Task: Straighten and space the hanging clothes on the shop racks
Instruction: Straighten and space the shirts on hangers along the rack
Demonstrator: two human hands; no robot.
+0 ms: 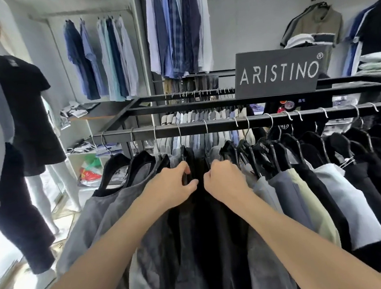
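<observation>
Both hands reach up to the middle of the front rail [220, 124], a black bar carrying a row of hangers on silver hooks. The left hand [173, 186] has its fingers curled over the shoulder of a black hanger [183, 155], with the thumb pressed in from below, pinching it together with the dark cloth. The right hand [225, 179] is bunched into a fist just beside it, gripping the black garment [202, 217] from the other side. What its fingertips close on is hidden. The 2 hands are near each other but apart, with a strip of black cloth between them.

The black garment hangs at the centre of the rail. To its left hang grey sleeveless tops [112, 206], spaced apart. To its right, packed closer, hang grey, pale green, black and white pieces [342, 200].

Behind, a second rail holds a dense row of light garments [205, 115], and a dark sign [280, 72] reading ARISTINO stands on the rack top. Blue shirts [101, 60] hang on the wall. A mannequin [68, 182] in a black shirt stands at the left.
</observation>
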